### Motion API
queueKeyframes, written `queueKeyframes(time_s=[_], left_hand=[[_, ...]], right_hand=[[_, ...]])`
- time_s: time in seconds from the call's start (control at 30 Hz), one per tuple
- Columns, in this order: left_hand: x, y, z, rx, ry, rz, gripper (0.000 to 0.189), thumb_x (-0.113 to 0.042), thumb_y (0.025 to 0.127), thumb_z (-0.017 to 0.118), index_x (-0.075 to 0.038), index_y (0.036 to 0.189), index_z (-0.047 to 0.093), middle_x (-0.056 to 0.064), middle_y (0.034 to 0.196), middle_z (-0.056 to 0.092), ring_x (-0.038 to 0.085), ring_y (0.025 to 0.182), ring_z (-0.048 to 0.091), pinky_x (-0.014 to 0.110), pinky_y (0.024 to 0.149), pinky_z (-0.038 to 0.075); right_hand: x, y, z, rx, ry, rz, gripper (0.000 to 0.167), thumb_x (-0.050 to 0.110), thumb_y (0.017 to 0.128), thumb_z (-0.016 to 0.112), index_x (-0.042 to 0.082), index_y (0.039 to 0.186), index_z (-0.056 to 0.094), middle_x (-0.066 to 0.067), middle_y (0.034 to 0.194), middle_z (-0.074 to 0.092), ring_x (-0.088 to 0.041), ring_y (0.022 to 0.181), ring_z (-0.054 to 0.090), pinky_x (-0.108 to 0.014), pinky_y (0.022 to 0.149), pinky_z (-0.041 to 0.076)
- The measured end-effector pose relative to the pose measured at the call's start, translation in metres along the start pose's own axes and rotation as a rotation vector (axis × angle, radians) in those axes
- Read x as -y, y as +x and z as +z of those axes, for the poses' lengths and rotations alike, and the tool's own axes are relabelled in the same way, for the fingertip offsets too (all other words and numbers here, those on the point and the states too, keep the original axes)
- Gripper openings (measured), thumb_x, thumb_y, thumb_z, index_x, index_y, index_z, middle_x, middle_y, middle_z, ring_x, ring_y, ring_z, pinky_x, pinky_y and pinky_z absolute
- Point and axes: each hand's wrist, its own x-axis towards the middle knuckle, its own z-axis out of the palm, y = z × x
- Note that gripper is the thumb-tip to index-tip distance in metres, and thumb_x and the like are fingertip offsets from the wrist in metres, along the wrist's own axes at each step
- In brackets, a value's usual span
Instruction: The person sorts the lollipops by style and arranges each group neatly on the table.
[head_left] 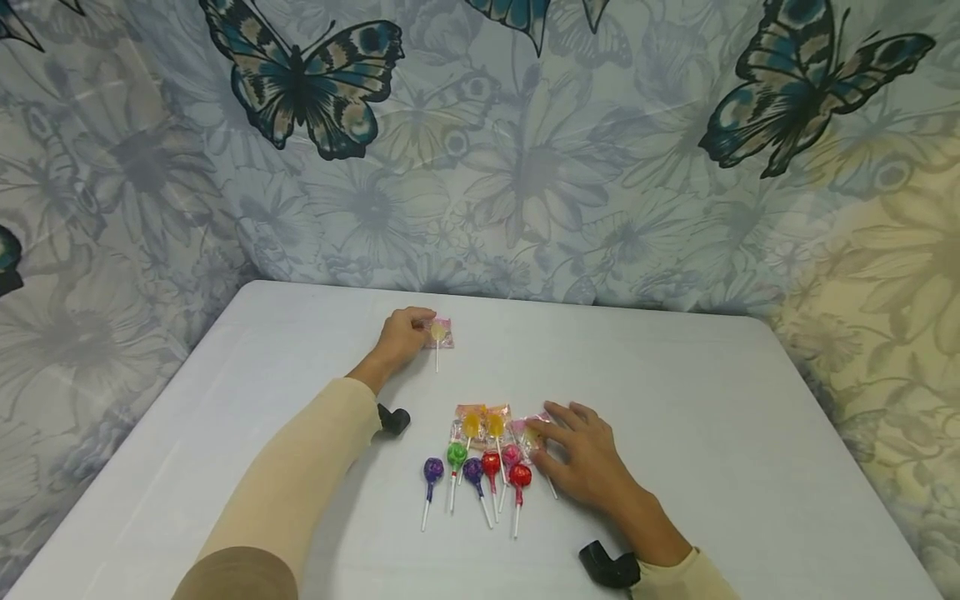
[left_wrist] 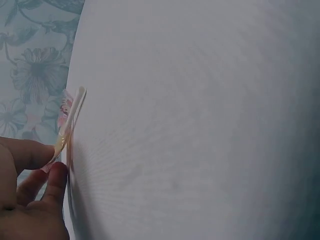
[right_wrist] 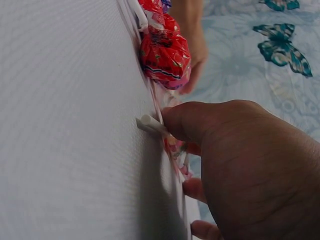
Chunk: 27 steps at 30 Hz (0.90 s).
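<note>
Toward the back of the table, my left hand holds a pale yellow flat lollipop by its clear, pink-printed wrapper. The left wrist view shows thumb and fingertips pinching the wrapper's edge, with the white stick pointing away from the hand. My right hand is at the right side of a group of lollipops, thumb and forefinger on the clear wrapper of another flat lollipop. That one's white stick juts out beside the thumb in the right wrist view; the hand partly hides its candy.
Beside the right hand lie two orange-yellow flat lollipops in clear wrappers. In front of them are round lollipops: green, purple, red and pink. The white table meets a butterfly-patterned cloth behind.
</note>
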Motion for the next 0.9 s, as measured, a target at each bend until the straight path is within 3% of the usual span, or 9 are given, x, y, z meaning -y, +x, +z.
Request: queueKeyframes(time_s=[0.13,0.33,0.6,0.9], left_hand=[[0.003,0.000,0.001,-0.009,0.082,0.076,0.040,0.008,0.083,0.063,0.003,0.122,0.064,0.011,0.133,0.055,0.027,0.110,0.056,0.035,0.092,0.046],[0.008,-0.002,0.002,0.010,0.118,0.121,0.033,0.001,0.088,0.065,0.004,0.121,0.064,0.009,0.139,0.051,0.029,0.118,0.054,0.034,0.095,0.045],[0.019,-0.010,0.003,0.046,0.188,0.203,0.031,-0.004,0.091,0.066,-0.001,0.122,0.066,0.008,0.135,0.055,0.031,0.132,0.041,0.042,0.109,0.028],[0.019,-0.008,0.005,0.015,0.217,0.259,0.033,-0.005,0.090,0.068,-0.002,0.122,0.065,0.006,0.133,0.057,0.031,0.128,0.043,0.042,0.108,0.029]], right_hand=[[0.000,0.000,0.000,0.002,0.000,0.004,0.039,0.037,0.084,0.071,0.023,0.121,0.069,-0.011,0.137,0.053,-0.045,0.127,0.038,-0.070,0.095,0.028],[0.000,0.000,0.002,0.006,-0.011,0.008,0.040,0.038,0.085,0.070,0.024,0.122,0.069,-0.010,0.136,0.053,-0.045,0.127,0.038,-0.070,0.095,0.028],[0.002,-0.002,0.002,0.001,-0.016,0.012,0.040,0.037,0.083,0.072,0.023,0.120,0.070,-0.009,0.135,0.055,-0.044,0.126,0.039,-0.069,0.095,0.029],[0.002,-0.001,0.000,-0.035,-0.014,-0.022,0.039,0.032,0.080,0.076,0.020,0.117,0.072,-0.006,0.128,0.060,-0.041,0.121,0.046,-0.068,0.094,0.033]])
